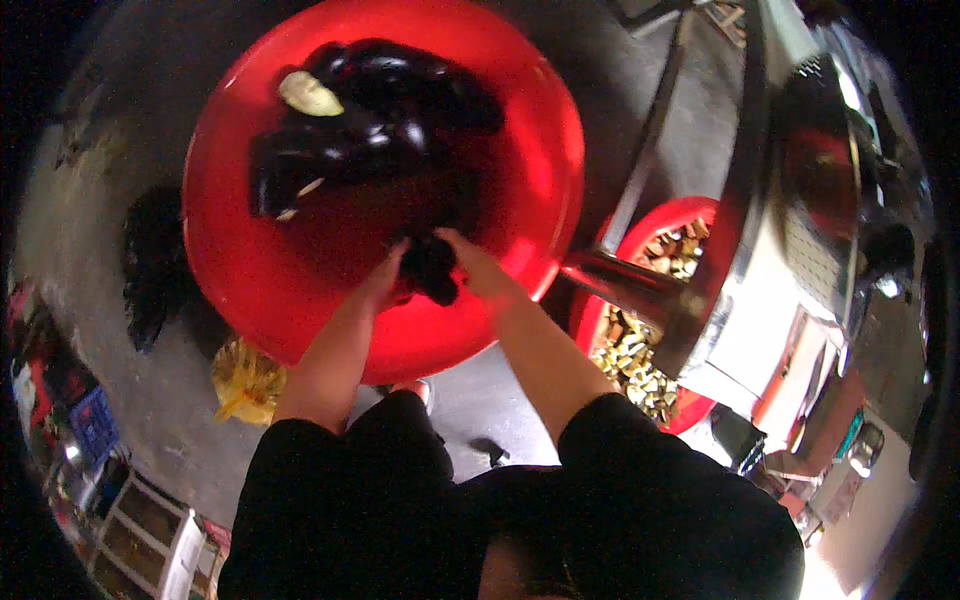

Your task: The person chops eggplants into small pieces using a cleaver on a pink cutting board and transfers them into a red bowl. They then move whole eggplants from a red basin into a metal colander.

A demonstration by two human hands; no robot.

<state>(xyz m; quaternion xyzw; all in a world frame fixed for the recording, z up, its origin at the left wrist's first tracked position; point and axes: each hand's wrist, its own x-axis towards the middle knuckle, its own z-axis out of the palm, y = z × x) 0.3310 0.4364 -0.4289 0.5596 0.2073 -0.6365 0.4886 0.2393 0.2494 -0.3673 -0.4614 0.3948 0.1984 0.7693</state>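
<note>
In front of me is a large red plastic basin (pixel 300 300). Low in it, my left hand (pixel 386 274) and my right hand (pixel 480 266) grip a small black item (pixel 430 271) from either side; it is too dark to tell what it is. Farther up the basin lies a pile of dark, glossy, rounded things (pixel 375 142) that look like eggplants, though shadow hides their outlines. A pale cut piece (pixel 310 94) rests on the pile's left side. A thin pale scrap (pixel 310 187) and a smaller one sit lower down.
A second red basin (pixel 697 420) holds chopped pale chunks (pixel 637 360), partly under a metal-legged table (pixel 739 360) at the right. A tied yellow plastic bag (pixel 247 382) lies on the concrete floor (pixel 180 420). Crates (pixel 139 532) stand at the lower left.
</note>
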